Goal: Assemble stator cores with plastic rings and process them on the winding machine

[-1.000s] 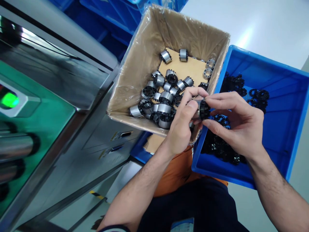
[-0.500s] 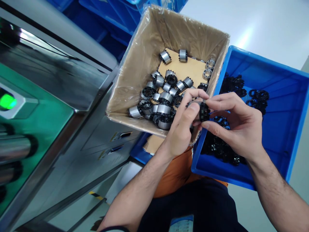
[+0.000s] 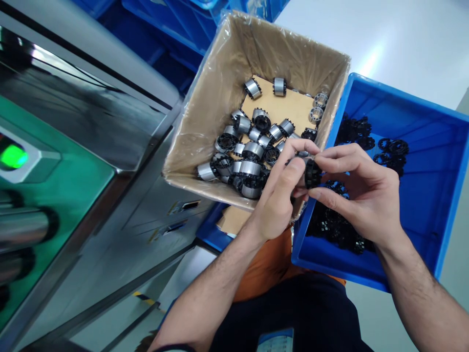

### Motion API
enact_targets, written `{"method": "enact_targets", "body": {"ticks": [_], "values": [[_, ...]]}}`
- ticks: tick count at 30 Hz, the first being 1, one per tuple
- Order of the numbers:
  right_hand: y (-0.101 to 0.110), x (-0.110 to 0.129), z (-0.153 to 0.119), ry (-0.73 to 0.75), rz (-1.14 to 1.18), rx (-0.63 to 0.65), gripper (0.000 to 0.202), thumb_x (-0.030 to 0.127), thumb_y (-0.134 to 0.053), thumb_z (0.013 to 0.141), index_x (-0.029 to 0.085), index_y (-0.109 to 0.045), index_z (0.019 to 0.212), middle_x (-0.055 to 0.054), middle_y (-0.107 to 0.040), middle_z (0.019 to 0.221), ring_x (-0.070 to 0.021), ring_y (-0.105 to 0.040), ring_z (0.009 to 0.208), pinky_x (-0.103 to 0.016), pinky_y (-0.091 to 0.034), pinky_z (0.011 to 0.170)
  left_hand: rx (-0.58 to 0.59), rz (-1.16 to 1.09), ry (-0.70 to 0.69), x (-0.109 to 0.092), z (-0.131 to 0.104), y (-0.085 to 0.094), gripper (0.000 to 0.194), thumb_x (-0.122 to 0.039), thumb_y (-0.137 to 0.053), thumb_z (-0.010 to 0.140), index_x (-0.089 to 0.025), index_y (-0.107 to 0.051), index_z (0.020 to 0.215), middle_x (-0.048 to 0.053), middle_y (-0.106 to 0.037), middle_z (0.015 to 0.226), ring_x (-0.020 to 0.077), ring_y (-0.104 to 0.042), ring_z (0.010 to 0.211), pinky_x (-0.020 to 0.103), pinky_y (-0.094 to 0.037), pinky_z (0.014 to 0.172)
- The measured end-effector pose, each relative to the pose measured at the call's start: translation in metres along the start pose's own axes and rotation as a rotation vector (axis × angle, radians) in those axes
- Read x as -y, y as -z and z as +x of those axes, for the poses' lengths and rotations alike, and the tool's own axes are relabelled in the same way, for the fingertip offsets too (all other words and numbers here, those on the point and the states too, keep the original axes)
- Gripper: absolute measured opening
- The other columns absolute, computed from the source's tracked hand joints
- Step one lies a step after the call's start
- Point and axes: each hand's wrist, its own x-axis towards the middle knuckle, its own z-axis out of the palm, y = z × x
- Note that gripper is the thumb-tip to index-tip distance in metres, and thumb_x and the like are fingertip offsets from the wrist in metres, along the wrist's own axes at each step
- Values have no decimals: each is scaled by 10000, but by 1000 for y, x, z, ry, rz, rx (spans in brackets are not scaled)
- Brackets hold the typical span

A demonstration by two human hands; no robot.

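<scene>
Over the near right corner of the lined carton (image 3: 205, 142), my left hand (image 3: 278, 195) is closed around a silver stator core, mostly hidden by the fingers. A black toothed plastic ring (image 3: 312, 174) sits at the core's right end. The thumb and fingertips of my right hand (image 3: 373, 198) pinch this ring from the right. Inside the carton lie several silver stator cores (image 3: 250, 168) with black toothed ends, some on their sides. Loose black plastic rings (image 3: 394, 146) are heaped in the blue bin (image 3: 421, 195) below and beyond my right hand.
Two bare metal rings (image 3: 315, 115) lie by the carton's right wall on a cardboard sheet (image 3: 271, 107). To the left stands a machine with a green panel (image 3: 73, 161) and a lit green button (image 3: 13, 156). Blue crates (image 3: 172, 19) are behind the carton, beside a white surface (image 3: 403, 39).
Both hands keep their grip on the core and its black ring, with hardly any movement. The whole view has shifted slightly.
</scene>
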Motion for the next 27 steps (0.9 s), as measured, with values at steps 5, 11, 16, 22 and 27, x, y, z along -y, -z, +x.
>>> {"method": "enact_targets", "body": {"ticks": [5, 11, 16, 22, 27], "values": [[-1, 0, -2, 28, -121, -45, 362, 300, -1070, 901, 370, -940, 1231, -45, -865, 1241, -266, -808, 1162, -433, -782, 942, -2, -43, 4, -3, -1, -3, 536, -791, -454, 1216, -318, -703, 1251, -7, -609, 829, 172, -510, 620, 333, -396, 559], [-3, -2, -2, 49, -158, -86, 352, 378, -1095, 886, 360, -934, 1199, -31, -863, 1115, -234, -788, 983, -410, -760, 877, -10, -33, 1, -3, -2, -5, 513, -790, -484, 1212, -318, -674, 1282, -4, -726, 952, 170, -580, 657, 346, -466, 607], [-2, -2, -1, 68, -134, -78, 351, 307, -1082, 895, 360, -923, 1204, -26, -871, 1154, -233, -797, 1021, -410, -749, 881, -18, -15, 8, -4, -3, -4, 493, -773, -528, 1201, -316, -684, 1301, -3, -693, 938, 180, -578, 692, 334, -472, 612], [-3, 0, -1, 56, -108, -87, 338, 278, -1077, 888, 338, -918, 1180, -28, -851, 1117, -231, -790, 1025, -406, -755, 880, -32, -1, 14, -5, -3, -5, 472, -766, -547, 1193, -327, -694, 1288, 0, -703, 965, 174, -591, 722, 313, -483, 619], [2, 0, -1, 54, -74, -71, 349, 277, -1092, 881, 335, -922, 1180, -17, -815, 1066, -210, -764, 984, -374, -728, 820, 23, -41, 19, -5, -4, -2, 436, -741, -583, 1199, -324, -690, 1272, -4, -694, 930, 169, -609, 768, 291, -477, 625]]}}
